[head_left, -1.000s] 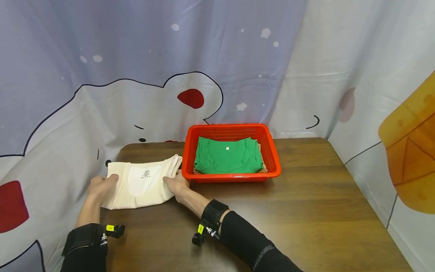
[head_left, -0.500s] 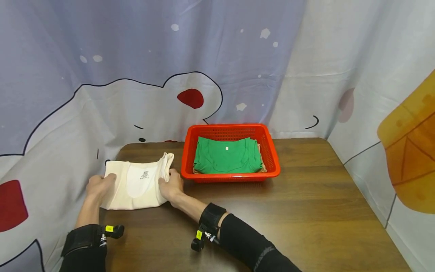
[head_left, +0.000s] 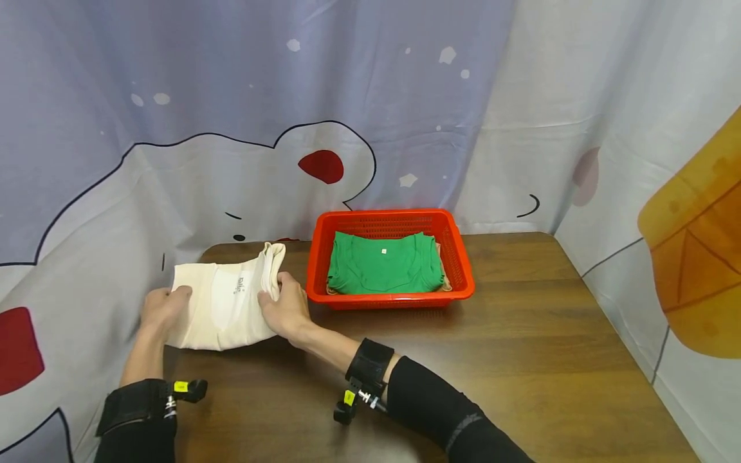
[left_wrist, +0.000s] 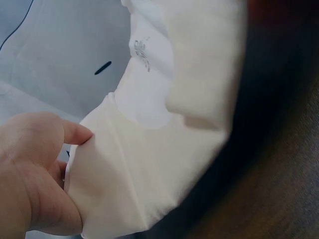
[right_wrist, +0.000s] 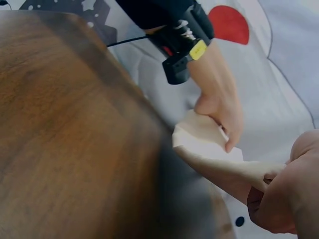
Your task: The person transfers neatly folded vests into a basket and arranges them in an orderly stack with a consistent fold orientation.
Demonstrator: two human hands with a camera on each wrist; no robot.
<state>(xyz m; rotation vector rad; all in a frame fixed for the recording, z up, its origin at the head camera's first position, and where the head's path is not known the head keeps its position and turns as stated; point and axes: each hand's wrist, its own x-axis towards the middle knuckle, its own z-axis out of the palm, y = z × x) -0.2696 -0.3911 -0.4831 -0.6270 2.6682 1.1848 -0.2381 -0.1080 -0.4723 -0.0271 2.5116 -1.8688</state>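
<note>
A folded cream shirt point(head_left: 199, 308) with dark printing inside its neckline is held above the left part of the table. My left hand point(head_left: 164, 308) pinches its left edge, thumb on top, as the left wrist view also shows. At the opposite end my right hand point(head_left: 285, 310) grips the layered folds, which stand up there. Seen from the right wrist, the shirt point(right_wrist: 219, 172) sags between both hands, its lower edge over a shadow on the wood. The fingers under the cloth are mostly hidden.
Just right of my right hand stands a red plastic basket point(head_left: 463, 270). In it lies a folded green shirt point(head_left: 384, 267) on top of peach-coloured cloth. A printed curtain point(head_left: 231, 186) hangs behind and beside the brown wooden table point(head_left: 521, 360).
The cream shirt has risen from the table. My right hand has moved left and up, away from the basket, bringing the ends closer together; my left hand has lifted slightly.
</note>
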